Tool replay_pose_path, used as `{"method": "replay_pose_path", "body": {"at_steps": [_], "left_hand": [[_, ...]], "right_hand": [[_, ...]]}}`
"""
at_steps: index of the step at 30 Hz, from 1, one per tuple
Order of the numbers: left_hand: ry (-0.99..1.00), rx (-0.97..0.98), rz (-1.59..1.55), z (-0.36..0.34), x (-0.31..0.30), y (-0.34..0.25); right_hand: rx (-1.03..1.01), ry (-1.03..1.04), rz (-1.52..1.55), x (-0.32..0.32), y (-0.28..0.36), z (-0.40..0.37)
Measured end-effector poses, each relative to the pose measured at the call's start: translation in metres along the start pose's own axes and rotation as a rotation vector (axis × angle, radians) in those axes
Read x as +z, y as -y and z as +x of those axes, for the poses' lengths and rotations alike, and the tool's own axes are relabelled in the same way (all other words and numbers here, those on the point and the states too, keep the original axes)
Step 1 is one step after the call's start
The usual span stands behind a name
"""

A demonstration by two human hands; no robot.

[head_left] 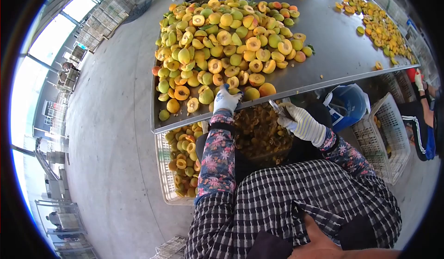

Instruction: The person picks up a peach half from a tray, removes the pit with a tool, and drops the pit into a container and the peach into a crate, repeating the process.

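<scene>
My left hand [225,101], in a white glove with blue fingertips, is at the front edge of a metal table [323,41]. Its fingers and thumb close around a greenish-yellow peach [234,91] at the edge of the heap, partly hidden by the glove. A large pile of peaches [217,41], many halved with pits showing, spreads behind that hand. My right hand [303,124], in a striped white glove, is wrapped around a slim metal hand tool [276,107], just below the table's edge. The tool's lower part is hidden in the palm.
Below the hands lies a mass of brownish pits and scraps [261,132]. A white crate of peach halves [170,189] stands left, a blue bucket [354,104] and another crate [393,138] right. A bare hand [317,240] touches the checked garment. Another worker's gloved hand [419,80] is far right.
</scene>
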State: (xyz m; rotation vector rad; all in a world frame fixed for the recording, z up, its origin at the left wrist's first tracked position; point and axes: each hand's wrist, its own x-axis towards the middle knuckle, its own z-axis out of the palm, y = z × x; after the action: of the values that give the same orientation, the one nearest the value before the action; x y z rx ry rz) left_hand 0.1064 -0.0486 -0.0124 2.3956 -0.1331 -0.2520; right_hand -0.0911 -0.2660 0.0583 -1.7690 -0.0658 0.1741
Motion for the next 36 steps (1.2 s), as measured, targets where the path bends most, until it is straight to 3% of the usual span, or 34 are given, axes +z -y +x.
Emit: {"method": "replay_pose_path", "body": {"at_steps": [1, 3, 5, 7, 10, 13, 17, 18, 21, 24, 28, 31, 34, 36], "left_hand": [[-0.108, 0.002, -0.111, -0.004, 0.000, 0.004], [-0.118, 0.008, -0.965, -0.002, 0.005, 0.016], [0.133, 0.060, -1.642, -0.018, -0.006, 0.019], [0.285, 0.090, -1.763, -0.057, -0.017, -0.006], [0.434, -0.029, -1.942, -0.090, -0.019, -0.030], [0.286, 0.005, -1.734, -0.099, -0.003, -0.033], [0.272, 0.044, -1.684, -0.105, 0.005, -0.042], [0.243, 0.148, -1.562, -0.109, 0.006, -0.044], [0.077, 0.199, -1.399, -0.118, 0.005, -0.057], [0.089, 0.159, -1.432, -0.117, 0.011, -0.049], [0.023, 0.295, -0.976, -0.127, -0.001, -0.051], [0.059, 0.242, -1.082, -0.119, 0.007, -0.042], [-0.023, 0.191, -1.277, -0.118, 0.018, -0.044], [-0.064, 0.215, -1.306, -0.121, 0.017, -0.049]], "right_hand": [[0.024, 0.006, 0.028, -0.001, -0.001, 0.000], [0.081, 0.016, 0.096, -0.001, -0.007, -0.002], [0.134, 0.014, 0.146, 0.001, 0.001, -0.001], [0.108, 0.021, 0.104, 0.003, 0.006, 0.002], [-0.361, -0.065, -0.173, 0.015, 0.000, 0.018], [-0.358, -0.072, -0.426, 0.021, 0.014, 0.021], [-0.354, -0.129, -0.673, 0.034, 0.023, 0.025], [-0.338, -0.121, -0.728, 0.036, 0.019, 0.027], [-0.288, -0.117, -0.748, 0.042, 0.015, 0.025], [-0.321, -0.110, -0.758, 0.046, 0.004, 0.023], [-0.349, 0.004, -0.848, 0.041, 0.007, 0.020], [-0.354, 0.025, -0.851, 0.042, 0.007, 0.019], [-0.457, -0.074, -0.519, 0.057, -0.015, 0.026], [-0.359, -0.017, -0.577, 0.051, -0.009, 0.024]]}}
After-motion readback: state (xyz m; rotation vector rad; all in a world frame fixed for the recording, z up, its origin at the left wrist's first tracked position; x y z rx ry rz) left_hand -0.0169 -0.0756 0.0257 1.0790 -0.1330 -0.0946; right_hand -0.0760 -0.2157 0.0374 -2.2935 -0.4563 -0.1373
